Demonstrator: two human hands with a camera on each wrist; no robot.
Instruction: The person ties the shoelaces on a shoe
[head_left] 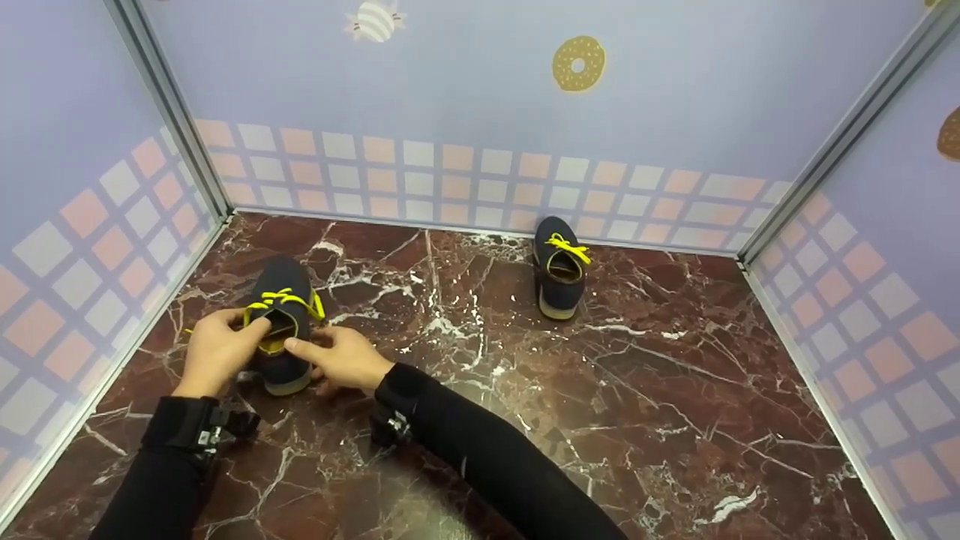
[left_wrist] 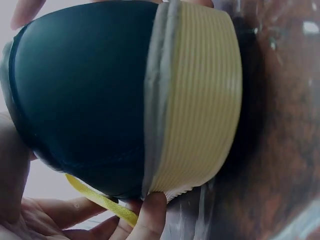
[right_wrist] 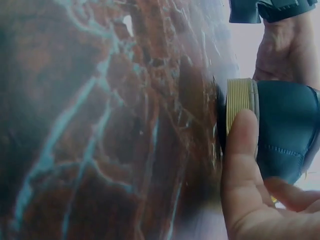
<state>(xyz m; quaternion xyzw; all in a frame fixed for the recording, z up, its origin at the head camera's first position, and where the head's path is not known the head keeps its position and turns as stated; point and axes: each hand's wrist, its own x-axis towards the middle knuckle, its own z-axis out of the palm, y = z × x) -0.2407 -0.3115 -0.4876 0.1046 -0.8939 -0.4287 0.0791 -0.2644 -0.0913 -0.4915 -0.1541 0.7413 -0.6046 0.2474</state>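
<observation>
A dark shoe point(head_left: 283, 276) with yellow laces point(head_left: 279, 298) stands on the marble floor at the left, toe toward the wall. My left hand point(head_left: 216, 349) grips its left side, thumb over the rim of the opening. From the right, my right hand point(head_left: 346, 358) holds the heel part, thumb at the collar. The left wrist view shows the heel's ribbed cream sole point(left_wrist: 200, 95) close up, with fingertips at its edge and a yellow lace end point(left_wrist: 100, 197) by the fingers. In the right wrist view, a right finger point(right_wrist: 243, 145) lies along the sole.
A matching dark shoe point(head_left: 562, 292), its yellow laces tied in a bow, stands by the back wall point(head_left: 465, 90), right of centre. Pale purple panels enclose the brown-red marble floor point(head_left: 660, 390) at the back, left and right.
</observation>
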